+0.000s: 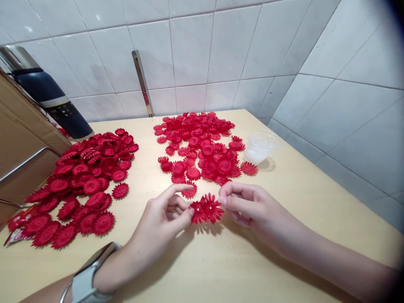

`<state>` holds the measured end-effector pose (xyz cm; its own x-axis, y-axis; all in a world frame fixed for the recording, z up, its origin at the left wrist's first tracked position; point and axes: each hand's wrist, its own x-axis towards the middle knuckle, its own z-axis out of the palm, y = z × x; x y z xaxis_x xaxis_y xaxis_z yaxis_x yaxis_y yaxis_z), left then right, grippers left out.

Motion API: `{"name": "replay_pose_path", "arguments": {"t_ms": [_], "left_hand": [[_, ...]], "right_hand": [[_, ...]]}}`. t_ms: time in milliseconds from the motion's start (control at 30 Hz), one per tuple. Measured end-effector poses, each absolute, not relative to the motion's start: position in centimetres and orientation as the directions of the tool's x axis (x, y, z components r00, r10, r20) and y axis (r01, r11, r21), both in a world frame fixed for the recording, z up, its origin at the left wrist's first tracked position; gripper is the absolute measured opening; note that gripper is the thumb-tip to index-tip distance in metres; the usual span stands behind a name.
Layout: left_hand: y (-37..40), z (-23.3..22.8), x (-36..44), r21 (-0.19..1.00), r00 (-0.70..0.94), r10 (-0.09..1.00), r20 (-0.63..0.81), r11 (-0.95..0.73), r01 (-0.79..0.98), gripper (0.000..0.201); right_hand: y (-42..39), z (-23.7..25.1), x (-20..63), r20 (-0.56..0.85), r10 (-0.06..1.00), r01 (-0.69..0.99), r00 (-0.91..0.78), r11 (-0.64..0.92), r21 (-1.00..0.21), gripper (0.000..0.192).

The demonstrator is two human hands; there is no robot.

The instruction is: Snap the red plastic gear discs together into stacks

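Note:
Two overlapping red fabric flowers (206, 209), each with a small pale dot at its middle, are held just above the table. My left hand (170, 210) pinches their left edge between thumb and a curled finger, its index finger stretched out above. At the right edge, my right hand (244, 204) has thumb and index finger closed on a petal tip. Beyond the hands lies a loose pile of red flowers (202, 145). A second, taller heap of darker red flowers (94, 176) spreads to the left of my left hand.
A clear plastic cup (257, 149) with white contents stands right of the middle pile. At the left are a cardboard box (22, 139), a dark blue thermos (57, 97) and a shiny red wrapper (20, 225). The tiled wall (192, 50) bounds the table behind, with a metal strip (142, 82) against it.

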<state>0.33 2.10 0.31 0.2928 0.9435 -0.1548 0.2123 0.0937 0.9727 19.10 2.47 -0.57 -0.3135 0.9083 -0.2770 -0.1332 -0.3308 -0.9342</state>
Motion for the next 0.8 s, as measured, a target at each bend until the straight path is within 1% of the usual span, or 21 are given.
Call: {"name": "replay_pose_path", "arguments": {"t_ms": [133, 233, 433, 500, 567, 667, 733, 800], "left_hand": [[2.7, 0.7, -0.3, 0.955, 0.231, 0.968, -0.092, 0.020, 0.297, 0.020], [3.1, 0.7, -0.6, 0.945, 0.200, 0.978, -0.063, -0.005, 0.326, 0.013], [3.2, 0.5, -0.5, 0.941, 0.221, 0.972, -0.084, 0.004, 0.338, 0.014], [3.4, 0.4, -0.6, 0.936, 0.202, 0.977, -0.074, -0.002, 0.352, 0.015], [3.8, 0.4, -0.8, 0.930, 0.154, 0.986, -0.064, 0.003, 0.368, 0.017], [4.4, 0.6, -1.0, 0.949, 0.096, 0.991, -0.097, 0.062, 0.310, 0.025], [4.5, 0.9, -1.0, 0.967, 0.120, 0.979, -0.163, 0.135, 0.215, 0.027], [4.5, 1.1, -0.8, 0.969, 0.156, 0.963, -0.220, 0.196, 0.153, 0.020]], "right_hand": [[2.7, -0.4, 19.1, -0.306, 0.925, -0.126, -0.227, -0.339, -0.932, 0.011], [2.9, -0.4, 19.0, -0.315, 0.927, -0.136, -0.202, -0.345, -0.929, 0.011], [2.7, -0.4, 18.7, -0.320, 0.934, -0.143, -0.159, -0.343, -0.928, 0.016], [2.7, -0.3, 18.8, -0.313, 0.940, -0.159, -0.137, -0.333, -0.929, 0.016], [2.8, 0.0, 19.1, -0.299, 0.951, -0.177, -0.077, -0.308, -0.935, 0.016], [3.1, 0.4, 19.8, -0.245, 0.969, -0.161, 0.015, -0.239, -0.958, 0.017], [3.1, 0.6, 20.1, -0.216, 0.976, -0.129, 0.007, -0.213, -0.968, 0.016], [3.1, 0.7, 20.1, -0.226, 0.973, -0.109, -0.041, -0.229, -0.967, 0.016]]}}
